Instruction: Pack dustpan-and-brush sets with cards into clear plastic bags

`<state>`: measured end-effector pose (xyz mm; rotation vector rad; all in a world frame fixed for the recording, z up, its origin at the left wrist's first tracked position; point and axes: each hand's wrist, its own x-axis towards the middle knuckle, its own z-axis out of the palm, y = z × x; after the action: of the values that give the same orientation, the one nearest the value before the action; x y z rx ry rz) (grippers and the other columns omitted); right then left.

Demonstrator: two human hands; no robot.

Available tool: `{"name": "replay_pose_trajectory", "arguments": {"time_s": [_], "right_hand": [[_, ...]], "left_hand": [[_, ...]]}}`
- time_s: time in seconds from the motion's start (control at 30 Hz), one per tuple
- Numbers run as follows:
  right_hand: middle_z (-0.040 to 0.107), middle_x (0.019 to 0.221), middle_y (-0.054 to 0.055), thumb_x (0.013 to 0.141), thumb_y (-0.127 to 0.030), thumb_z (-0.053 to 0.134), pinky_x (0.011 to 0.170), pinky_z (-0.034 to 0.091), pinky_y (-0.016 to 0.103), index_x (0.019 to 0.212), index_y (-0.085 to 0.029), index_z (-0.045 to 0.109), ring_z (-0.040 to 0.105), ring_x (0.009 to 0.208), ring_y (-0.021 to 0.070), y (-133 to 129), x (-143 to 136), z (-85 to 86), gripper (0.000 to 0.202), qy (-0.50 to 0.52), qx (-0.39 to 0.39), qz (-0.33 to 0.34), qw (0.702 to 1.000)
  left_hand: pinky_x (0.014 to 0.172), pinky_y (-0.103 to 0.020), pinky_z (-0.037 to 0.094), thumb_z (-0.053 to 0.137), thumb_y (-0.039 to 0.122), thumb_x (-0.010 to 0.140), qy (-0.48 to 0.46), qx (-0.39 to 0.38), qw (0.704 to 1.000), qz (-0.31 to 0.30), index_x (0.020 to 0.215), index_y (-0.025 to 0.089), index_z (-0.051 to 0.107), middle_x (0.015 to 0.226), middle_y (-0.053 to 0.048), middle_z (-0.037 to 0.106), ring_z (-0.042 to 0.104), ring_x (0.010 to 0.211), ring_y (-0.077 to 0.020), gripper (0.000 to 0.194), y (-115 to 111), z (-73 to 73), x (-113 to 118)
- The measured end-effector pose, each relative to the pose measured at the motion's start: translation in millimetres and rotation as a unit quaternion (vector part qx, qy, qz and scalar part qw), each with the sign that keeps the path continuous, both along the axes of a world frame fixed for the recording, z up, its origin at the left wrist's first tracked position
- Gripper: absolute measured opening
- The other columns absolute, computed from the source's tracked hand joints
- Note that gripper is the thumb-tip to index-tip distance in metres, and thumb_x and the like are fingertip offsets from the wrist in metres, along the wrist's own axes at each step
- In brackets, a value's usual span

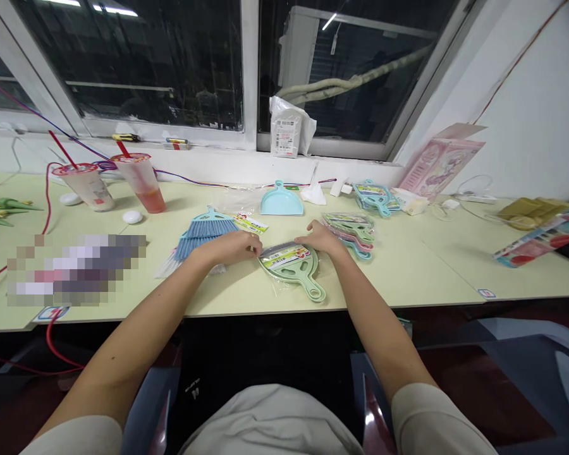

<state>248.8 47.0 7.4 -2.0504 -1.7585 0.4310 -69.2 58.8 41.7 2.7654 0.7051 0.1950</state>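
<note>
A green dustpan and brush set (291, 265) in clear wrapping lies near the table's front edge, its handle toward me. My left hand (241, 245) is at the set's upper left corner, its fingers closed on the wrapping. At the upper right edge rests my right hand (318, 237), thumb and fingers apart, touching the package. Blue brushes (203, 230) are stacked left of my left hand, beside a printed card (251, 222). A bare blue dustpan (281, 201) lies behind both hands.
Wrapped sets in green, pink and blue (351, 230) lie to the right, with blue ones (374, 197) behind. Two drink cups (145, 186) stand at the left. A pink box (440, 161) leans at the back right. Red cable (50, 335) hangs over the front left edge.
</note>
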Motion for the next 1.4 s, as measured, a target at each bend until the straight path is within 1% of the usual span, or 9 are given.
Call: {"name": "replay_pose_trajectory", "arguments": {"time_s": [0.17, 0.33, 0.47, 0.6, 0.77, 0.87, 1.0, 1.2, 1.4], "right_hand": [[0.073, 0.121, 0.010, 0.076, -0.035, 0.083, 0.070, 0.044, 0.026, 0.120, -0.019, 0.062, 0.069, 0.100, 0.0232, 6.4, -0.9, -6.9, 0.051, -0.005, -0.011, -0.015, 1.000], [0.076, 0.101, 0.006, 0.077, -0.021, 0.076, 0.066, 0.045, 0.026, 0.113, -0.020, 0.066, 0.068, 0.080, 0.0198, 9.0, -0.8, -8.7, 0.037, 0.031, -0.003, -0.040, 0.999], [0.076, 0.085, 0.005, 0.078, -0.017, 0.073, 0.066, 0.046, 0.027, 0.107, -0.018, 0.069, 0.067, 0.072, 0.0199, 5.3, -0.4, -3.3, 0.030, 0.040, 0.005, -0.047, 0.998], [0.077, 0.083, 0.009, 0.082, -0.023, 0.075, 0.071, 0.047, 0.030, 0.086, -0.018, 0.073, 0.071, 0.079, 0.0231, 0.6, -4.8, 4.5, 0.007, -0.008, -0.005, -0.035, 0.999], [0.079, 0.098, 0.021, 0.086, -0.023, 0.072, 0.081, 0.051, 0.037, 0.089, -0.014, 0.078, 0.074, 0.096, 0.0331, -2.3, -12.9, 7.9, 0.011, -0.079, -0.006, -0.023, 0.997], [0.077, 0.112, 0.026, 0.091, -0.024, 0.066, 0.085, 0.053, 0.038, 0.107, -0.011, 0.078, 0.074, 0.105, 0.0362, -4.0, -16.1, 7.8, 0.024, -0.116, -0.016, -0.020, 0.993], [0.072, 0.128, 0.025, 0.097, -0.027, 0.061, 0.092, 0.053, 0.037, 0.129, -0.010, 0.069, 0.071, 0.117, 0.0339, -9.1, -22.8, 10.7, 0.038, -0.161, -0.018, -0.031, 0.986], [0.070, 0.130, 0.025, 0.095, -0.016, 0.057, 0.095, 0.054, 0.036, 0.125, -0.011, 0.073, 0.071, 0.120, 0.0321, -19.6, -42.7, 18.4, 0.034, -0.246, -0.051, -0.001, 0.968], [0.071, 0.130, 0.026, 0.094, -0.020, 0.061, 0.095, 0.054, 0.033, 0.127, -0.011, 0.073, 0.071, 0.121, 0.0307, -20.5, -42.9, 23.9, 0.036, -0.232, -0.097, 0.012, 0.968]], "left_hand": [[0.074, -0.027, 0.044, 0.055, 0.018, 0.088, -0.009, -0.009, 1.000, -0.009, 0.093, 0.024, 0.078, 0.099, -0.003, 0.076, 0.067, 0.083, -0.0174, 0.024, 0.5, -0.9, 0.2], [0.074, -0.027, 0.043, 0.054, 0.019, 0.088, -0.006, -0.012, 1.000, -0.002, 0.091, 0.025, 0.076, 0.099, -0.002, 0.076, 0.066, 0.083, -0.0169, 0.023, 1.5, -1.9, 0.0], [0.073, -0.027, 0.042, 0.055, 0.018, 0.087, -0.001, -0.014, 1.000, 0.003, 0.092, 0.025, 0.076, 0.099, -0.001, 0.075, 0.066, 0.084, -0.0167, 0.022, 2.8, -2.8, -0.3], [0.073, -0.026, 0.043, 0.056, 0.018, 0.087, 0.000, -0.014, 1.000, 0.002, 0.092, 0.025, 0.076, 0.099, -0.001, 0.075, 0.066, 0.083, -0.0166, 0.022, 2.7, -2.6, -0.8], [0.074, -0.026, 0.044, 0.056, 0.019, 0.087, -0.002, -0.014, 1.000, -0.001, 0.092, 0.024, 0.076, 0.099, -0.002, 0.075, 0.066, 0.084, -0.0171, 0.021, 3.1, -3.1, -1.5], [0.074, -0.026, 0.044, 0.056, 0.019, 0.087, -0.004, -0.015, 1.000, -0.002, 0.091, 0.024, 0.076, 0.098, -0.002, 0.075, 0.066, 0.084, -0.0171, 0.021, 4.2, -4.2, -1.9], [0.073, -0.027, 0.044, 0.057, 0.019, 0.086, -0.009, -0.027, 1.000, 0.002, 0.090, 0.024, 0.075, 0.098, -0.002, 0.075, 0.067, 0.084, -0.0176, 0.020, 5.1, -5.0, -2.1], [0.074, -0.028, 0.044, 0.056, 0.021, 0.085, -0.015, -0.034, 0.999, 0.003, 0.089, 0.025, 0.075, 0.097, -0.002, 0.075, 0.067, 0.084, -0.0188, 0.019, 5.8, -6.2, -1.4], [0.074, -0.028, 0.044, 0.056, 0.020, 0.084, -0.015, -0.032, 0.999, 0.002, 0.088, 0.025, 0.074, 0.096, -0.002, 0.075, 0.067, 0.084, -0.0192, 0.018, 8.3, -8.6, -2.4]]}}
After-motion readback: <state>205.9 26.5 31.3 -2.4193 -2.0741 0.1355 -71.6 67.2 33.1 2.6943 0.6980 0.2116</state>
